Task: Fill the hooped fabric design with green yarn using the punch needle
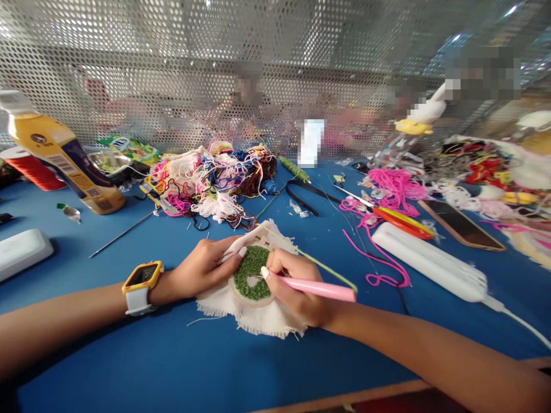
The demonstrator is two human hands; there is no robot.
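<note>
My left hand [206, 267] grips the edge of a small embroidery hoop [236, 298], its thumb lying on the rim. White fabric [267, 324] with frayed edges is stretched in the hoop and spreads out around it. Dense green yarn loops [249, 261] fill most of the circle, around a small bare patch. Between the fingers of my right hand [297, 287] is a pink punch needle [321, 288], its tip at the bare patch. Green yarn [310, 258] runs from the pen's back end across the hoop toward a green yarn roll [295, 170] behind.
A tangled yarn heap [224, 178] lies behind the hoop. To the left stand a bottle [69, 158] and a red thread spool [37, 169]. On the right are pink yarn [396, 186], a cutter [402, 221], a phone [460, 223] and a white corded device [430, 261]. A perforated metal screen [172, 74] closes the back.
</note>
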